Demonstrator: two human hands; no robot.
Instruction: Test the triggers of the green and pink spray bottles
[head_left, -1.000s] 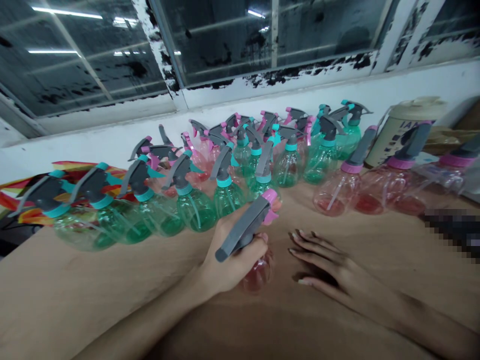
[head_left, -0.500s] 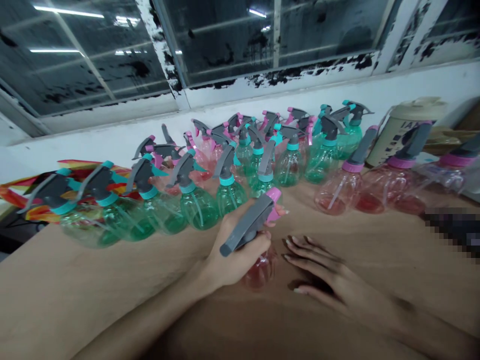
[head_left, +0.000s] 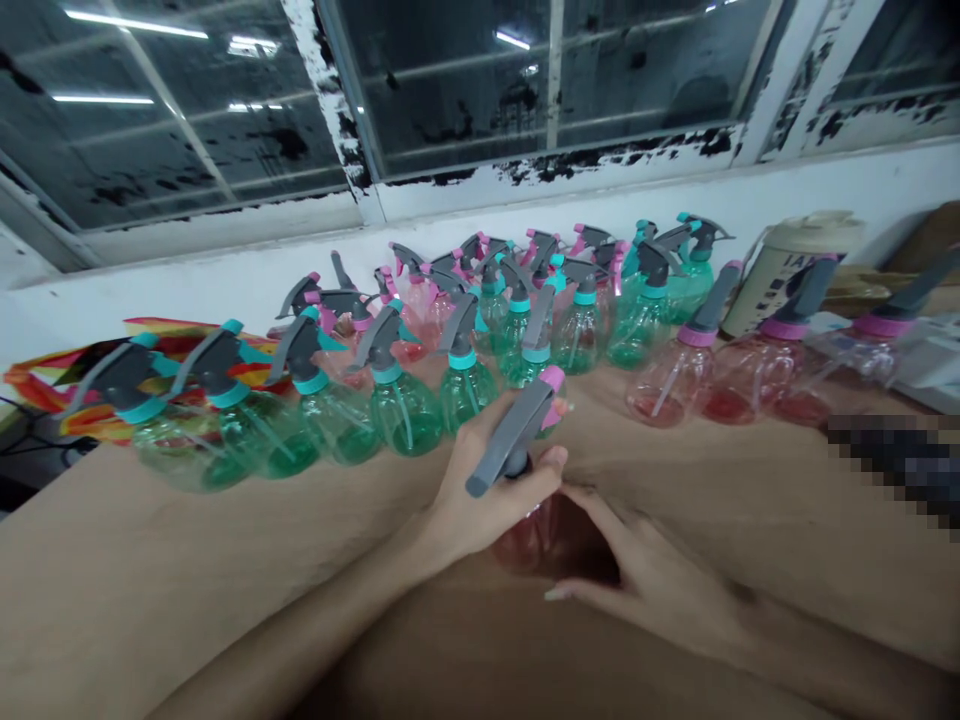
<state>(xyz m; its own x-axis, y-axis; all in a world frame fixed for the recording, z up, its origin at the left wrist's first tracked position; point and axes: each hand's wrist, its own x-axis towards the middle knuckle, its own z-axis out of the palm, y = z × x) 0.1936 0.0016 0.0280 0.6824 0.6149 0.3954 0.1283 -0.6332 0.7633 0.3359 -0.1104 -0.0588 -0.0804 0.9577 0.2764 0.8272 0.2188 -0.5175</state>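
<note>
My left hand (head_left: 480,500) is closed around the neck of a pink spray bottle (head_left: 525,540), just under its grey sprayer head with the pink nozzle. The bottle stands on the table, and its neck is hidden by my fingers. My right hand (head_left: 652,570) is at the bottle's right side, thumb and fingers spread apart. Its fingertips reach behind the bottle beside my left fingers; whether they touch it I cannot tell. Closest beyond my left hand is a green spray bottle (head_left: 466,385) with a turquoise collar.
A row of green spray bottles (head_left: 409,410) runs to the left, with more green and pink ones behind. Several pink bottles (head_left: 670,385) stand at the right. A beige jug (head_left: 787,265) is near the wall, and a colourful cloth (head_left: 82,385) lies far left on the wooden table (head_left: 187,580).
My right hand has moved left towards the bottle, its fingers now curving around its far side. My left hand keeps its hold, a little further right in view.
</note>
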